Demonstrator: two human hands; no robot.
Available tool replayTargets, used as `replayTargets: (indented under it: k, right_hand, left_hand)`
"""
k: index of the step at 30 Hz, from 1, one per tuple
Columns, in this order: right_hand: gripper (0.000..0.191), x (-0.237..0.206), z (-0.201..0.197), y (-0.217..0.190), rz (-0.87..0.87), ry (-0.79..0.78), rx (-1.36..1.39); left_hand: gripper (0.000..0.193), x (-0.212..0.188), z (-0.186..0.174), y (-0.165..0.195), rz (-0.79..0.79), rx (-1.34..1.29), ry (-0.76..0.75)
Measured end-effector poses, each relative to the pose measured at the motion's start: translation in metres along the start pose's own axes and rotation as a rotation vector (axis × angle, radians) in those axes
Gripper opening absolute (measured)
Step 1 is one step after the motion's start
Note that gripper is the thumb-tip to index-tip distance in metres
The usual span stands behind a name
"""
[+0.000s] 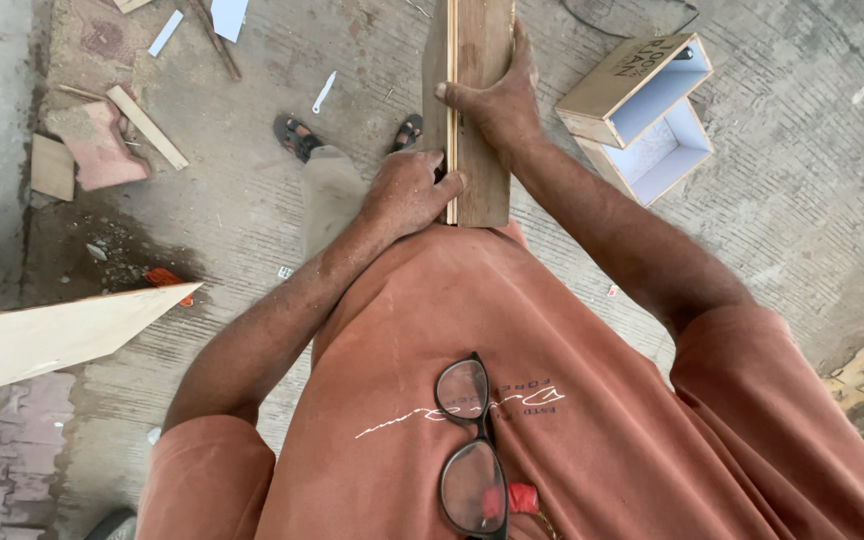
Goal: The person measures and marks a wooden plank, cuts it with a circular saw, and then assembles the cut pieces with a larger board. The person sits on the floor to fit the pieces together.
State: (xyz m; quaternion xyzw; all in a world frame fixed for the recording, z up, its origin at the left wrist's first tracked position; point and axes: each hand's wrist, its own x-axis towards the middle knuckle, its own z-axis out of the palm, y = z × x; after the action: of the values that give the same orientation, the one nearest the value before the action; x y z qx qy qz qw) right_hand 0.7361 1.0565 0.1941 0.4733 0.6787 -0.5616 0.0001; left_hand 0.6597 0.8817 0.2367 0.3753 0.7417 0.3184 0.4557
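I look straight down my rust-coloured shirt at a long brown wooden board (482, 180) held upright against my belly, its pale edge facing me. My left hand (407, 190) grips the board's near end from the left side, thumb across the pale edge. My right hand (497, 100) wraps the board higher up, fingers over its right face and thumb on the edge. Black-framed glasses (467, 450) hang from my shirt collar. My sandalled feet (297, 135) stand on the concrete floor below.
Two open wooden boxes (642, 110) with white insides lie on the floor at the upper right. A pale plywood sheet corner (62, 335) juts in from the left. Wood offcuts (147, 125) and a pink paving block (97, 145) lie at the upper left.
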Motion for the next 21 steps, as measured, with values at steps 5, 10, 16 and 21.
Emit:
replayTargets:
  k: [5, 10, 16, 21]
  right_hand:
    - [0.139, 0.004, -0.003, 0.019, 0.086, 0.056, -0.161]
    - [0.14, 0.002, -0.009, 0.026, -0.045, 0.06, -0.23]
    - [0.132, 0.004, -0.017, 0.014, 0.108, 0.001, -0.252]
    - [0.13, 0.005, -0.033, 0.014, 0.044, -0.076, -0.195]
  left_hand:
    - [0.046, 0.005, 0.009, 0.001, -0.027, 0.032, -0.031]
    - [0.047, 0.008, 0.016, 0.006, -0.128, 0.013, -0.119]
    - [0.046, 0.012, 0.019, 0.013, -0.107, 0.072, -0.129]
    - [0.052, 0.014, 0.026, 0.008, -0.022, 0.038, -0.154]
